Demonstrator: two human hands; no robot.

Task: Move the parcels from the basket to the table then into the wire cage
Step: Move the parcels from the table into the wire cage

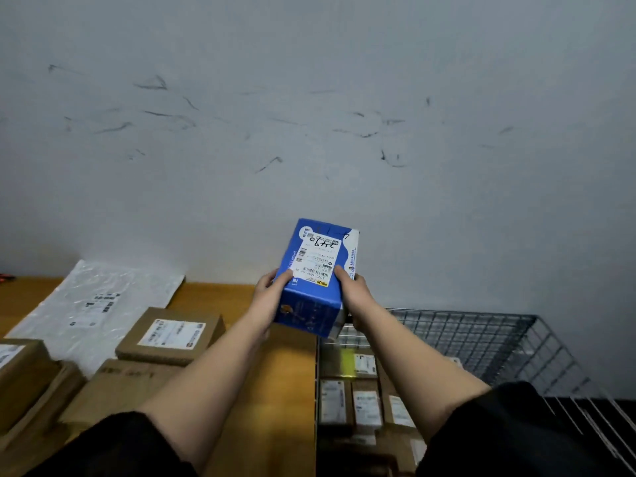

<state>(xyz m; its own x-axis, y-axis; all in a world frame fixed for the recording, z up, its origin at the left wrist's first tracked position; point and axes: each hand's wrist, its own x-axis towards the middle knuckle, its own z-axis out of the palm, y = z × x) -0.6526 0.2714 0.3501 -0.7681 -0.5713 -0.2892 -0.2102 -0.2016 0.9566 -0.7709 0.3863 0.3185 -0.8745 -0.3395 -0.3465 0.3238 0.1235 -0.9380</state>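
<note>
Both hands, left hand point(266, 297) and right hand point(354, 292), clamp the blue parcel point(315, 280), fingers curled round its sides, over the counter point(272, 390) edge. Keep it level, swing right, lower into the wire cage point(481, 335) onto stacked boxes point(361, 401).

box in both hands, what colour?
Blue box with a white shipping label on top, clearest in the head view.

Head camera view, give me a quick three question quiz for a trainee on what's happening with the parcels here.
1. True or false: the blue cardboard box with a white label rests on the wooden table.
2. Which hands hold it?
3. The wire cage stands at the table's: A left, B right?

Key:
1. False, it is held in the air.
2. Both: left hand, right hand.
3. B.
</note>
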